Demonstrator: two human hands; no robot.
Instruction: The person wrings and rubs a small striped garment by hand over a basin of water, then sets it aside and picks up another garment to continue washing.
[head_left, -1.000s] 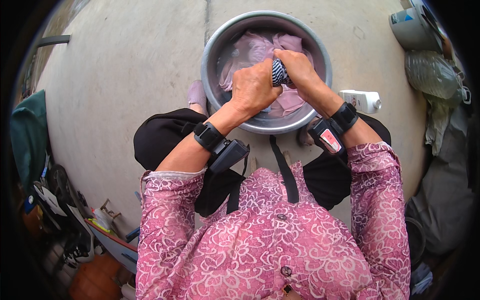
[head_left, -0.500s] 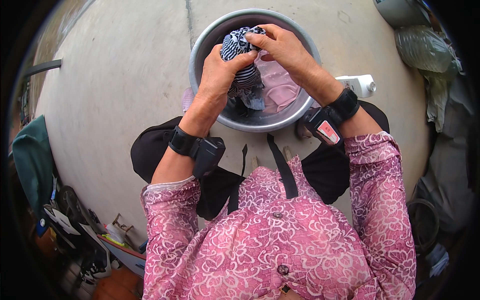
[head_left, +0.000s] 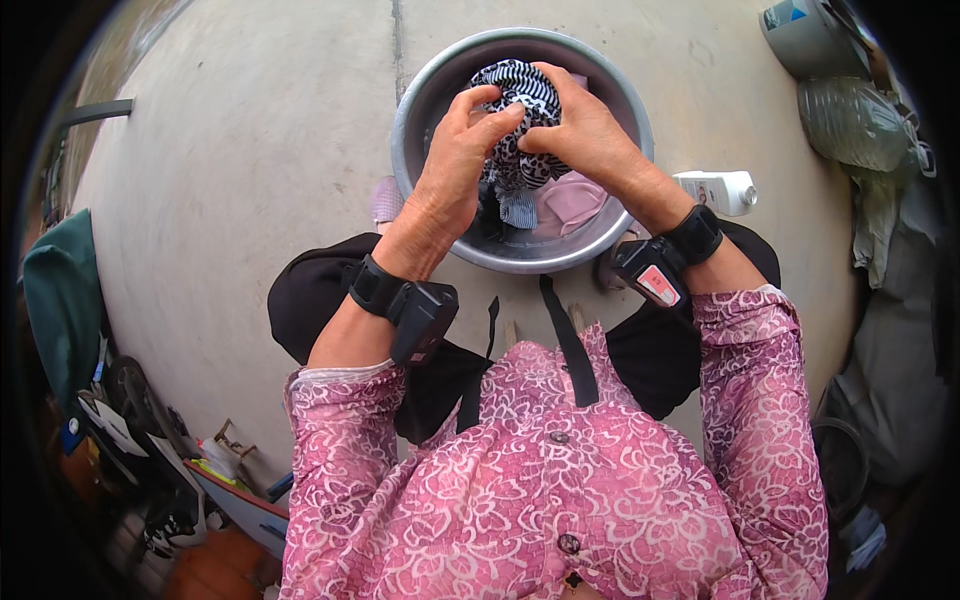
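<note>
- The left hand (head_left: 455,170) and the right hand (head_left: 585,130) meet over a round metal basin (head_left: 415,110) that stands on the concrete floor (head_left: 250,150)
- Between them is a bunched black-and-white striped cloth (head_left: 520,95), lifted above the basin's inside, near its far rim
- The left hand's fingers (head_left: 490,115) are curled closed against the near left side of the cloth, thumb up beside them
- The right hand's fingers are wrapped over the top and right side of the same cloth, closed on it
- A dark end of the cloth hangs down from the hands into the basin
- A pale pink garment (head_left: 570,200) lies in the basin's bottom, under the right wrist
- Each wrist carries a black band with a small box-shaped device: left (head_left: 420,315), right (head_left: 650,275)
- A white plastic bottle (head_left: 720,190) lies on its side on the floor just right of the basin
- A clear crumpled bottle (head_left: 850,120) sits further right, well apart from the hands
</note>
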